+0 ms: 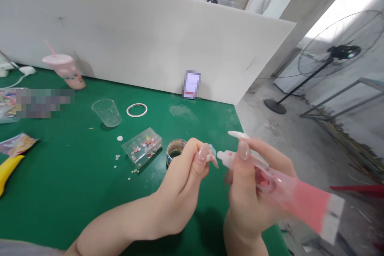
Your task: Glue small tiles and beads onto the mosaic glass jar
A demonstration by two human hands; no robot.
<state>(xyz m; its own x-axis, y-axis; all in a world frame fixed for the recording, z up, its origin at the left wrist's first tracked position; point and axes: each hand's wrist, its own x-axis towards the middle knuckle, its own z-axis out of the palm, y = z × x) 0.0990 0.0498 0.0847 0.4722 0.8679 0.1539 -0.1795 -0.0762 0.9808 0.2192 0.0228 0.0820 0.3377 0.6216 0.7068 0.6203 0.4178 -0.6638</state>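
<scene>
My right hand (252, 180) is wrapped round a pink squeeze tube (303, 196), its white nozzle pointing left. Close to that nozzle, my left hand (189, 172) pinches a small clear and white piece (211, 151) between thumb and fingers; its exact kind is too small to make out. A narrow gap shows between nozzle and piece. Partly hidden behind my left hand stands a round open jar or tape roll (170, 160). To its left, a clear plastic box (136, 164) holds many tiny colourful decorations, with several loose bits scattered beside it.
On the green table (75, 176) stand a clear cup (109, 114), a white ring (137, 116) and a pink tumbler (67, 72). A phone (192, 84) leans on the white partition (144, 48). Yellow-handled object (10, 170) lies left. A fan (345, 52) stands beyond the table's right edge.
</scene>
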